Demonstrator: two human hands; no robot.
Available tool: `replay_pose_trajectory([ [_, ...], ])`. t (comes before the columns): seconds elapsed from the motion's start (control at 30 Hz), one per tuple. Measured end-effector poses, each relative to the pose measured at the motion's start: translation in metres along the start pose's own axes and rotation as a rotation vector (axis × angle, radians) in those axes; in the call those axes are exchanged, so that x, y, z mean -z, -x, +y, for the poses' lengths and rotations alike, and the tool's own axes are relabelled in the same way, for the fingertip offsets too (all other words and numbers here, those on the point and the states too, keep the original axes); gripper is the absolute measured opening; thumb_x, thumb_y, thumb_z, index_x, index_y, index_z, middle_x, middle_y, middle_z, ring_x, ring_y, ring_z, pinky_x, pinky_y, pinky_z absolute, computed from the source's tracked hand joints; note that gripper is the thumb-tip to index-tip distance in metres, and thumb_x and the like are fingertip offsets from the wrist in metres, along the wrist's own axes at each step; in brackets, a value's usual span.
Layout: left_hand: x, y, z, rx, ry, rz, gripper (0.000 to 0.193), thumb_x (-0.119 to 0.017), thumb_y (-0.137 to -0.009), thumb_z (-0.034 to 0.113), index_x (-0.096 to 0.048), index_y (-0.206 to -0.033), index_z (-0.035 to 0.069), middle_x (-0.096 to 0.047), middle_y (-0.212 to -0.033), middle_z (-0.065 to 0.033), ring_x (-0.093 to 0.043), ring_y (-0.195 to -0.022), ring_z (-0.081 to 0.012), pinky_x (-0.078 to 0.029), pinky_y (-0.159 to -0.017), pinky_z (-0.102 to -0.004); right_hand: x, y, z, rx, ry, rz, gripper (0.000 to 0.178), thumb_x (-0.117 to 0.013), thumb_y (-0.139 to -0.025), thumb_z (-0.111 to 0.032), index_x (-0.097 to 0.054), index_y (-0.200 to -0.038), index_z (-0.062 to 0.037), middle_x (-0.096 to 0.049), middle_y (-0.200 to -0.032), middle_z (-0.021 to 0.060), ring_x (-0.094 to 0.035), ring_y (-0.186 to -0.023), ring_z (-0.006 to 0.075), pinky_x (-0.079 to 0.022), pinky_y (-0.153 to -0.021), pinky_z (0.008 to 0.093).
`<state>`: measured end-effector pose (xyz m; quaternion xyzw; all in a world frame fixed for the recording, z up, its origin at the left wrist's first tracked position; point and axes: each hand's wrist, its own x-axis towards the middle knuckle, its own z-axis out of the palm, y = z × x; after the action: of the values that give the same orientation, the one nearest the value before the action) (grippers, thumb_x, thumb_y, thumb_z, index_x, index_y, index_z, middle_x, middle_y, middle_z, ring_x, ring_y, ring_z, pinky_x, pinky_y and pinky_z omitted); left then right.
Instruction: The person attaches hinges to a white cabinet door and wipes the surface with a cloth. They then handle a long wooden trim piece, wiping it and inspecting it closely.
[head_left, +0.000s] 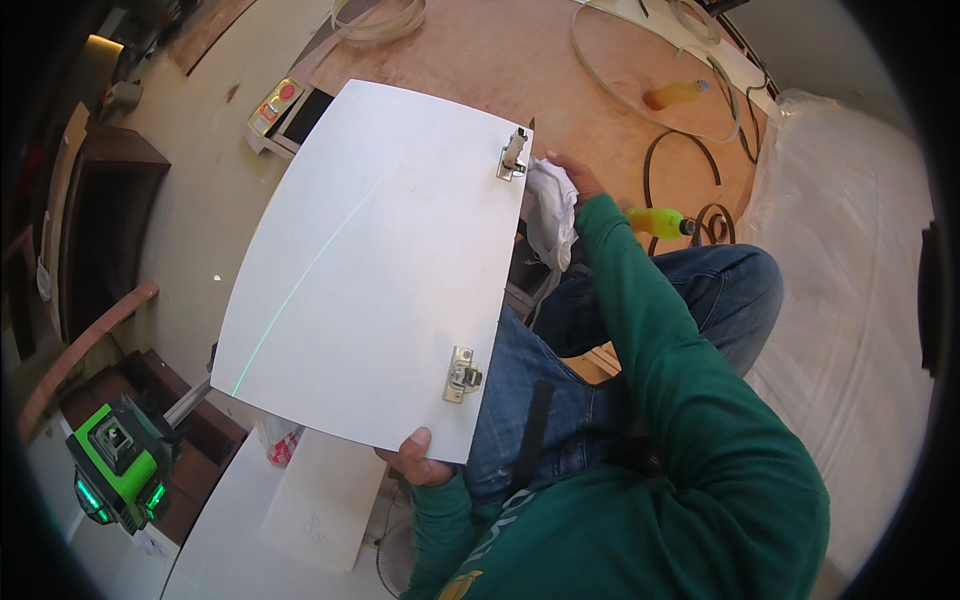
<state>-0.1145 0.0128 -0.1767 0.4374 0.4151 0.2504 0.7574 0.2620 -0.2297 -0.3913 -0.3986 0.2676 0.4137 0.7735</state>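
The white panel (370,260) lies mostly left of both hands, its long axis running away from the body. The left hand (425,467), nearer the body, pinches its near edge, thumb on top; the right hand (580,182) clutches a white cloth (550,215) beside the far right corner. Metal hinges (462,375) line the right edge. I can't see the left fingers underneath, nor whether the right ones touch panel.

The panel (400,260) is coloured white and crossed by a bright-green line (260,345); its hinges (459,376) are finished in silver. White is shown by the cloth (550,213), dark green by the sleeve (655,310), blue by the jeans (512,400), green and black by the laser level (118,455).
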Motion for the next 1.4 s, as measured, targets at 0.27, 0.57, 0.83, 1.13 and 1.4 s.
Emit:
replay_pose_trajectory([
  [0.27, -0.008, -0.002, -0.002, -0.019, 0.044, -0.018, 0.071, -0.057, -0.069, 0.019, -0.051, -0.134, -0.009, -0.058, -0.125, -0.0265, -0.065, -0.112, -0.0410, -0.056, -0.102, -0.0509, -0.015, 0.026, -0.029, 0.430, 0.564, 0.238, 0.033, -0.081, -0.092, -0.017, -0.071, -0.120, -0.0029, -0.077, -0.108, 0.0086, -0.075, -0.091, 0.0207, -0.061, -0.082, 0.0344],
  [0.57, -0.005, -0.001, 0.000, 0.035, 0.015, 0.012, 0.073, -0.058, -0.068, 0.018, -0.051, -0.135, -0.009, -0.058, -0.123, -0.0269, -0.066, -0.109, -0.0416, -0.058, -0.100, -0.0510, -0.026, -0.005, -0.036, 0.255, 0.654, 0.356, 0.037, -0.081, -0.095, -0.024, -0.071, -0.122, -0.0015, -0.077, -0.114, 0.0120, -0.076, -0.098, 0.0259, -0.061, -0.089, 0.0386],
  [0.83, -0.008, -0.001, 0.003, 0.094, 0.074, 0.024, 0.074, -0.057, -0.068, 0.018, -0.050, -0.138, -0.007, -0.056, -0.128, -0.0264, -0.063, -0.116, -0.0424, -0.055, -0.105, -0.0522, -0.049, -0.018, -0.005, 0.068, 0.034, 0.125, 0.039, -0.074, -0.093, -0.038, -0.074, -0.112, -0.0041, -0.078, -0.108, 0.0131, -0.074, -0.097, 0.0294, -0.061, -0.095, 0.0479],
  [1.13, -0.008, -0.001, 0.004, 0.069, 0.014, 0.029, 0.076, -0.055, -0.067, 0.018, -0.049, -0.139, -0.007, -0.055, -0.129, -0.0271, -0.062, -0.116, -0.0427, -0.054, -0.106, -0.0525, -0.056, -0.035, -0.009, 0.111, -0.063, 0.019, 0.032, -0.067, -0.087, -0.028, -0.073, -0.108, -0.0052, -0.077, -0.102, 0.0133, -0.073, -0.090, 0.0326, -0.061, -0.095, 0.0497],
  [1.4, -0.013, 0.000, 0.005, 0.060, 0.026, 0.028, 0.077, -0.055, -0.067, 0.019, -0.050, -0.139, -0.007, -0.056, -0.129, -0.0276, -0.063, -0.116, -0.0432, -0.055, -0.105, -0.0516, -0.047, -0.050, -0.006, 0.114, -0.112, -0.054, 0.030, -0.064, -0.091, -0.028, -0.075, -0.103, -0.0040, -0.080, -0.092, 0.0118, -0.075, -0.077, 0.0314, -0.065, -0.083, 0.0462],
])
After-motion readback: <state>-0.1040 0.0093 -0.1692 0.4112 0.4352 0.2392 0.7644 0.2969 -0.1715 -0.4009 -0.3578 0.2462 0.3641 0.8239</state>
